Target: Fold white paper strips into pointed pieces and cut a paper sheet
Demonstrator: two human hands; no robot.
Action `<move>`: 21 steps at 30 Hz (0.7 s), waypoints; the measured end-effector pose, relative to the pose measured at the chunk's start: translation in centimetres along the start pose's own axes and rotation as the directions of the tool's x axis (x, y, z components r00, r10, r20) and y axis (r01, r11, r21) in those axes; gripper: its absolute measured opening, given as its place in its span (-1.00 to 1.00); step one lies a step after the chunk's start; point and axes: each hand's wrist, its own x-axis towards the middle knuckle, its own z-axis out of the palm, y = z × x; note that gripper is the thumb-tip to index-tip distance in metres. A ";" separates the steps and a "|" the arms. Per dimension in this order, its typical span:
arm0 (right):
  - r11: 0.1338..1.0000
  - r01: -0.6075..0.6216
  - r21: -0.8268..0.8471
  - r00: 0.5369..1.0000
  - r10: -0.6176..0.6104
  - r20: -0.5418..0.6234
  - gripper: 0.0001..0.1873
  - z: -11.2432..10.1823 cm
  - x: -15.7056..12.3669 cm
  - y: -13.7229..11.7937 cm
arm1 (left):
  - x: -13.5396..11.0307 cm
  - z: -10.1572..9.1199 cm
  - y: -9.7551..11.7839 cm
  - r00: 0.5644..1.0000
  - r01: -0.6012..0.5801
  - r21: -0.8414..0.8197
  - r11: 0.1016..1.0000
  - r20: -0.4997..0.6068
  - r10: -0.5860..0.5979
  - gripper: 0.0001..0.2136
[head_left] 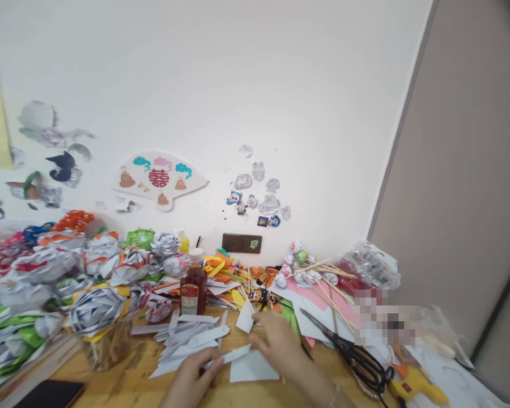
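The left hand [192,378] closes its grip on one end of a narrow white paper strip [232,355], fingers folded over the near end while the strip runs up and to the right across the wooden counter [123,385]. The right hand [278,341] lies just beyond it, knuckles up and fingers curled, resting on a white sheet [255,371] that sits flat between the two hands. Motion blur hides whether its grip is closed on anything, though its fingertips reach the far end of the strip, beside a small pointed paper offcut [245,317].

To the left of the hands a loose pile of cut white strips [187,334] is spread over the wood, and behind it stands a brown bottle [194,290] with a red label and a white cap. Black-handled scissors [357,358] lie to the right, blades pointing up and left, with a yellow glue gun [416,388] just beyond the handles. Wooden skewers [323,283] tipped with small paper buds fan out farther back. Large paper flowers [93,306] — grey newsprint edged in yellow, green and orange — crowd the left side, and a black phone [46,394] lies at the near left corner. On the white wall, a fan-shaped decoration [159,178] hangs above a dark wall socket [241,242].
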 end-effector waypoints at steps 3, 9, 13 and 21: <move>0.959 0.232 -0.162 0.969 -0.214 0.121 -0.77 2.9 -1.5 -1.5 | -0.1 0.2 -0.3 1.000 -0.024 0.018 1.000 0.016 0.023 -0.70; 0.915 0.292 -0.278 0.952 -0.248 0.181 -0.89 4.9 -2.7 -0.6 | -0.5 0.2 0.5 0.998 -0.031 0.090 0.995 0.065 0.025 -0.69; 0.984 0.170 -0.053 0.975 -0.160 0.157 -0.83 4.5 -2.7 -0.8 | -0.6 0.0 1.0 0.996 0.019 -0.034 0.999 0.085 -0.016 -0.69; 0.741 -0.297 0.602 0.955 0.226 0.192 -0.75 4.8 -2.1 -0.4 | 0.2 0.5 -0.2 0.984 0.161 -0.377 0.912 0.128 -0.121 -0.58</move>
